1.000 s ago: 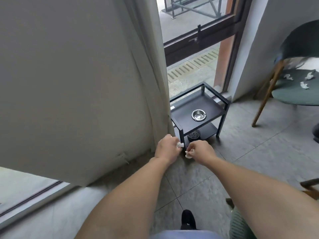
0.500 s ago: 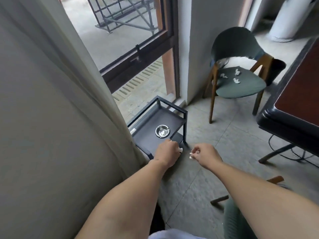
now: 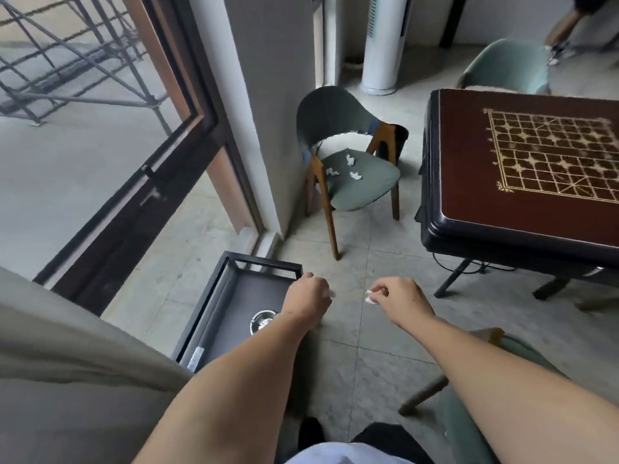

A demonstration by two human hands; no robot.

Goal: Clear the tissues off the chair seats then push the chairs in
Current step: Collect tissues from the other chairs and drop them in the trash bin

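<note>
- Where the tiled floor (image 3: 365, 242) meets the wall, a green chair (image 3: 348, 162) with wooden legs is positioned, pulled away from the left edge of the game table (image 3: 522, 182).
- A grid board pattern (image 3: 552, 152) is inlaid on the dark red table top, toward its right edge.
- A second green chair (image 3: 505, 68) is located at the far edge of the table; only a seat edge and leg of a third chair (image 3: 469, 416) are visible at the lower right.
- A white tower unit (image 3: 385, 45) is placed against the far wall.
- A black metal side stand (image 3: 231, 303) is set on the floor beside the window frame (image 3: 187, 155), with a metal ashtray (image 3: 263, 321) near the right edge of its top shelf.
- Three crumpled tissues (image 3: 350, 159) are spread on the rear half of the first chair's seat, apart from one another.
- The left hand (image 3: 306, 298) is held above the stand's right edge, fingers curled; a scrap of white tissue (image 3: 331, 294) protrudes from the fist.
- The right hand (image 3: 398, 301) is held above the floor, apart from the left hand, with another tissue piece (image 3: 370, 298) pinched at the fingertips.
</note>
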